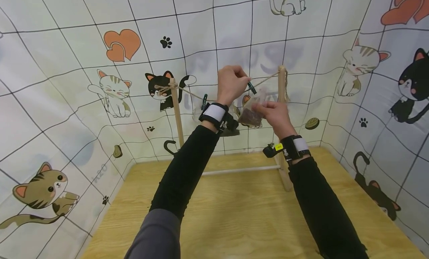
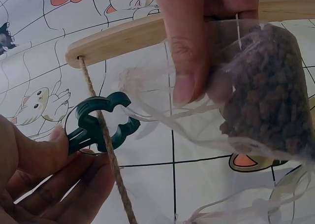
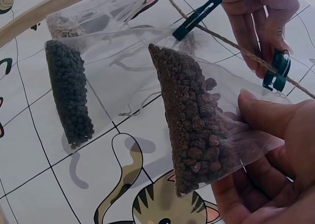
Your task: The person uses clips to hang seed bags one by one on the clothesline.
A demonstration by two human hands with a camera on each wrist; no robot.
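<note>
My left hand (image 1: 229, 84) pinches the handles of a dark green clothespin (image 2: 93, 123), whose jaws stand parted around the twine line (image 2: 115, 172). Below and to the right, my right hand (image 1: 277, 117) grips a sheer drawstring bag (image 3: 189, 130) of reddish-brown granules between thumb and fingers. In the left wrist view, the bag's gathered top and white ribbon lie close beside the clothespin; whether they touch it I cannot tell. A second green clothespin (image 3: 199, 17) sits farther along the line.
A sheer bag of dark round pellets (image 3: 70, 93) hangs farther along, with a bag of pale granules (image 3: 66, 27) behind it. Wooden posts (image 1: 281, 88) hold up the twine, joined low by a pale crossbar (image 1: 241, 170). The frame stands on a wood-grain table (image 1: 234, 214) before a cat-print backdrop (image 1: 197, 32).
</note>
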